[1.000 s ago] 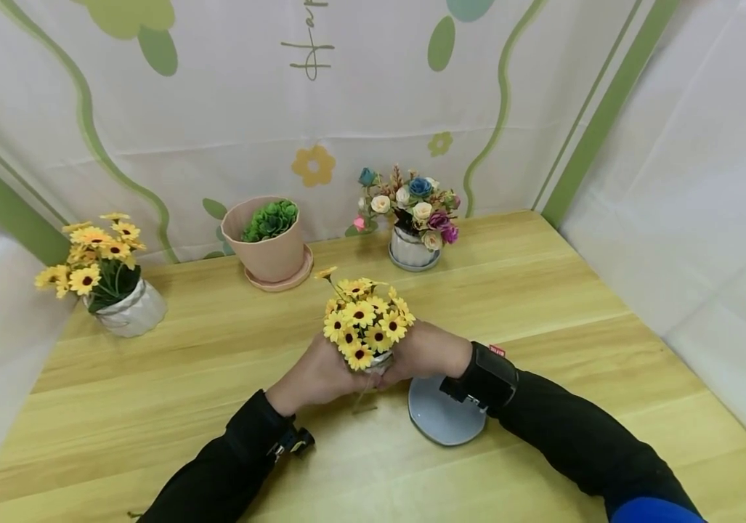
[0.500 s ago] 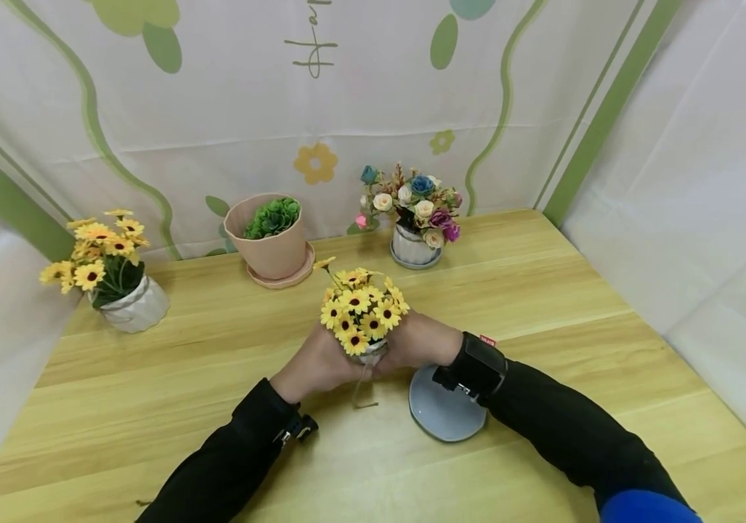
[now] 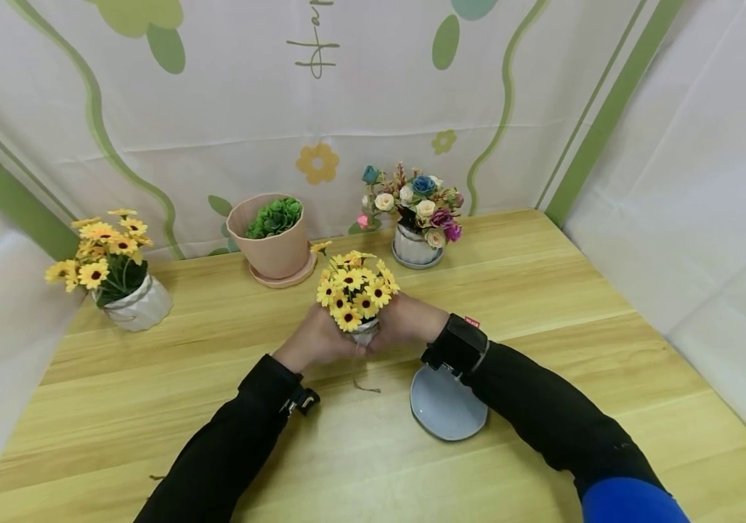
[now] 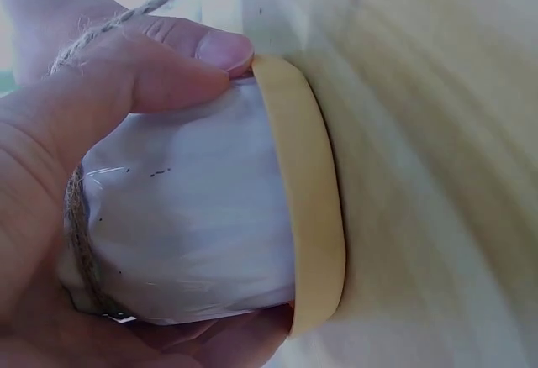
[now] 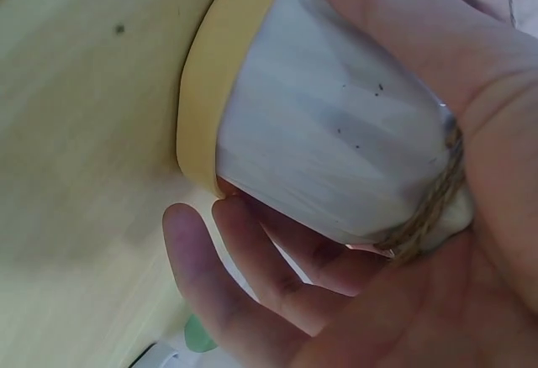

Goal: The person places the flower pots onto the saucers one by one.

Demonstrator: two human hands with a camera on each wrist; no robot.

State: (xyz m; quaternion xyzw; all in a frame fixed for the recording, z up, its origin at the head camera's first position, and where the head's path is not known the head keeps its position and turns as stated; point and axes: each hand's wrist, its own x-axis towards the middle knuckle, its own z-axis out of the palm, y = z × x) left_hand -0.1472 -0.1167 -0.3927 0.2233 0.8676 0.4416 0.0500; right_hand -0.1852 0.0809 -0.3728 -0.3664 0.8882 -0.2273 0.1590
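Both hands hold a white flower pot (image 4: 189,208) of yellow daisies (image 3: 354,287) near the middle of the table, in the head view. Brown twine (image 5: 429,208) circles its upper part, and a loose end hangs toward the person. The pot's base sits in a yellow saucer (image 4: 309,200), low over the wood. My left hand (image 3: 322,335) grips the pot's left side, thumb along the wall near the saucer. On the other side my right hand (image 3: 413,319) curls round it, fingertips at the saucer's edge. The flowers hide part of the pot from above.
A blue-grey saucer (image 3: 447,407) lies beside the right forearm. Along the back stand a pink pot (image 3: 271,247) with a green plant and a white pot (image 3: 414,245) of mixed roses. Another pot (image 3: 140,305) of yellow daisies leans at the left.
Both hands and the daisy pot have moved away from the person and slightly left. More of the blue-grey saucer shows as the right arm shifts off it.
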